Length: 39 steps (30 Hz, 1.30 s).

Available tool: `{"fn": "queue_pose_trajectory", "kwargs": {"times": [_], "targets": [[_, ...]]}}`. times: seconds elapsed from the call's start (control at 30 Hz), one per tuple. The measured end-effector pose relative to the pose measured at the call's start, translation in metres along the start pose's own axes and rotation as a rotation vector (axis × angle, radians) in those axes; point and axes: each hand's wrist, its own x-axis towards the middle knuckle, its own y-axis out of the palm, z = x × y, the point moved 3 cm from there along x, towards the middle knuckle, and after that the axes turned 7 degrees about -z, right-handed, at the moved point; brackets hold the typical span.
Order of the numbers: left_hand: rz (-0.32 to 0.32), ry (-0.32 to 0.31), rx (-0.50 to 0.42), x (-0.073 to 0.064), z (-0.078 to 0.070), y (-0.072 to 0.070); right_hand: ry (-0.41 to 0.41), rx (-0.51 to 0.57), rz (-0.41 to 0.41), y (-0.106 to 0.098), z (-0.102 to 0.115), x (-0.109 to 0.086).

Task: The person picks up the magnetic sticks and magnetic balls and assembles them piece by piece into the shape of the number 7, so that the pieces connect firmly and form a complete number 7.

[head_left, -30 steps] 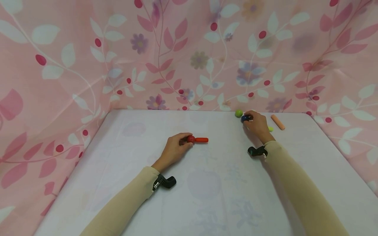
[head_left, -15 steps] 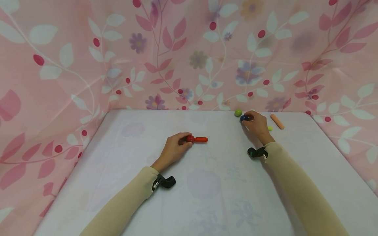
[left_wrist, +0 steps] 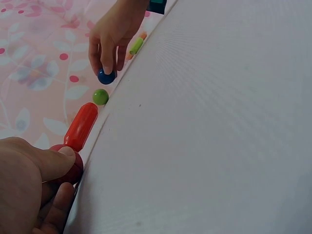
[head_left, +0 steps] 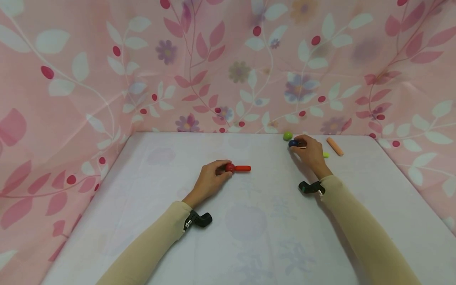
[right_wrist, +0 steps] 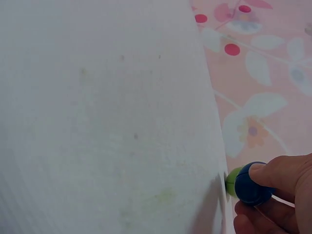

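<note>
My left hand (head_left: pixel 210 180) pinches a red ball (head_left: pixel 230 168) between thumb and fingers, over the left-centre of the table. A red rod (head_left: pixel 244 168) sticks out from that ball to the right, end-on against it. Toward the back right, my right hand (head_left: pixel 310 154) grips a blue ball (head_left: pixel 293 143), its thumb lying across the ball in the right wrist view. Just behind the blue ball sits a green ball (head_left: pixel 287 136), partly covered by it in the right wrist view. The left wrist view shows the red rod (left_wrist: pixel 82 126) and the blue ball (left_wrist: pixel 106 76) with the green ball (left_wrist: pixel 100 96) between them.
Beyond the right hand, an orange stick (head_left: pixel 335 147) lies slanted near the back edge. A light green stick (head_left: pixel 325 155) is partly hidden by that hand. The white-covered table (head_left: pixel 160 190) meets a pink floral cloth (head_left: pixel 213 71) at its back and sides.
The right hand has shifted very slightly left with the blue ball. My left hand stays in place on the red ball.
</note>
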Motion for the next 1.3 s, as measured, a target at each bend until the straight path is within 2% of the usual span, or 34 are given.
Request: {"fn": "queue_pose_trajectory", "kwargs": {"times": [0.17,0.73,1.03,1.3], "targets": [[-0.005,-0.001,0.002,0.001,0.0,0.0,-0.025,0.025,-0.011,0.0,0.006,-0.006],[-0.008,-0.001,-0.003,0.001,-0.001,-0.001,-0.062,0.094,0.025,0.005,0.026,-0.023],[0.0,-0.02,0.003,0.001,0.0,0.0,-0.122,0.117,0.024,0.011,0.036,-0.031],[0.004,-0.022,0.007,0.0,-0.001,0.0,-0.112,0.125,0.065,0.016,0.041,-0.038]]}}
